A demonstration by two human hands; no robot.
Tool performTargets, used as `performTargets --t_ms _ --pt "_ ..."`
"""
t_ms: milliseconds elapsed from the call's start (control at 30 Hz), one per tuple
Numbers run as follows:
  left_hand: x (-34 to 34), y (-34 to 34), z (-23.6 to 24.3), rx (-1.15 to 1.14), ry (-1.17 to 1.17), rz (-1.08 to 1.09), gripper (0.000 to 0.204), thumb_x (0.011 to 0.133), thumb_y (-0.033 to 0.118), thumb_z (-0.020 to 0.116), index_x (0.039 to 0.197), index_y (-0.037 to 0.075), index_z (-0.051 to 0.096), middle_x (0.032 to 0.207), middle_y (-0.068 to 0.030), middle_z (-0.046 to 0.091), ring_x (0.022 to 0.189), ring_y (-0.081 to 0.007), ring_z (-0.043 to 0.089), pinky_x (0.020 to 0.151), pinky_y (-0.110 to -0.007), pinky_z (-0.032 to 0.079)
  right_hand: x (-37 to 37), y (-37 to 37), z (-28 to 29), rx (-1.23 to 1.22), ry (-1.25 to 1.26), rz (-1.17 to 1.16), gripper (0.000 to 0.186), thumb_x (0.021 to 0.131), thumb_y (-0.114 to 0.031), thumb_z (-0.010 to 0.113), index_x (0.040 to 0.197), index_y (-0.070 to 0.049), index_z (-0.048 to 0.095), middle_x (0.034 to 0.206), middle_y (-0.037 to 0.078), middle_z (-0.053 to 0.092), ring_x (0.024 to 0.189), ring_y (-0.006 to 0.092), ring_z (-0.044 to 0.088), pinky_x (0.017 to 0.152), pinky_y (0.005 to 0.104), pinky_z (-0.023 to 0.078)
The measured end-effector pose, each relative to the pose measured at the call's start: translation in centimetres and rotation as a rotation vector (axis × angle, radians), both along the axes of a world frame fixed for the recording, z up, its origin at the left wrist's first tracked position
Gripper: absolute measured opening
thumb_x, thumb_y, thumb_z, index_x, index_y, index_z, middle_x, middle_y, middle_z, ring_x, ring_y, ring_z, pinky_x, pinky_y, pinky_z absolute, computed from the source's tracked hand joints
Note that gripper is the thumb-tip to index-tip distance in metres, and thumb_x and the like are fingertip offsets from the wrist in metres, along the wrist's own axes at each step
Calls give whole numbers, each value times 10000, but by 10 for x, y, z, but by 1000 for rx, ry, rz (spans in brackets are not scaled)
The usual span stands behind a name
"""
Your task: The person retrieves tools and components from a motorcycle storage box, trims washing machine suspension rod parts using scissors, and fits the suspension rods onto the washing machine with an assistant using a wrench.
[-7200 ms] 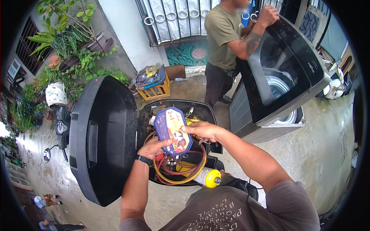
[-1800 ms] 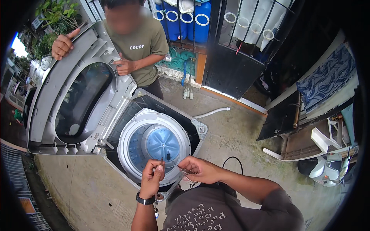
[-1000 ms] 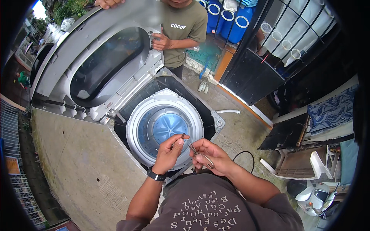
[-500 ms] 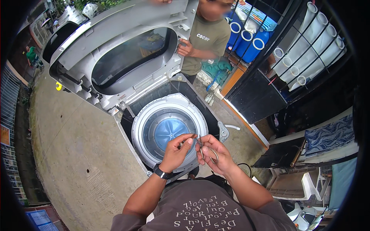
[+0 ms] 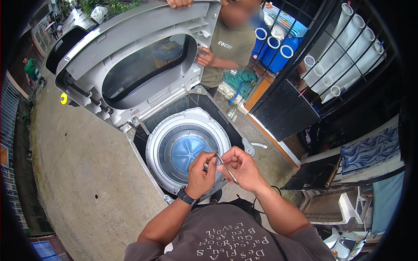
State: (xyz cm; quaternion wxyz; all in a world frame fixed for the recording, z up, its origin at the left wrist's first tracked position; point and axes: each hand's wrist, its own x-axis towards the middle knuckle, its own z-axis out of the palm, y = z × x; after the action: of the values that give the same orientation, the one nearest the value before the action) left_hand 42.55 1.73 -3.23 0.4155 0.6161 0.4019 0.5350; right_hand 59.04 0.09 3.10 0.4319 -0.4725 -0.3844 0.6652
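Over a round, smooth-rimmed washing-machine tub [image 5: 151, 155], my right hand [image 5: 244, 170] clamps slim metal scissors [image 5: 233, 177]; my left hand [image 5: 201, 177] pinches something too small to identify.

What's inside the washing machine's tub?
A blue, ribbed disc sits at the bottom of the tub. The left hand covers part of both; what's behind it can't be seen.

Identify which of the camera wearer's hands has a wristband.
The left hand: a black wristband circles its wrist; the right hand, holding a metal tool, has none.
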Motion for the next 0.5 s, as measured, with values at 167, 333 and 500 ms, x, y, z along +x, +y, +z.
performTargets --t_ms 167,333,500 --pt "2 -4 3 46 56 79 120 978 16 612 1082 -28 652 855 -138 630 730 -257 648 666 -354 505 4 8 12 -224 316 2 201 953 -132 764 999 -32 596 834 35 650 621 84 586 479 258 443" --pt "5 3 -8 117 94 117 115 960 -18 607 1066 -31 651 866 -155 642 747 -275 654 675 -349 507 2 12 16 280 -727 238 179 956 -137 764 976 -59 604 822 42 661 592 89 586 471 257 433" --pt "7 4 -18 105 100 150 127 946 -21 613 1070 -29 641 865 -167 630 757 -327 656 674 -378 513 -11 13 -9 -85 -63 -13 189 957 -88 753 958 -57 567 783 25 637 583 72 576 461 239 413"
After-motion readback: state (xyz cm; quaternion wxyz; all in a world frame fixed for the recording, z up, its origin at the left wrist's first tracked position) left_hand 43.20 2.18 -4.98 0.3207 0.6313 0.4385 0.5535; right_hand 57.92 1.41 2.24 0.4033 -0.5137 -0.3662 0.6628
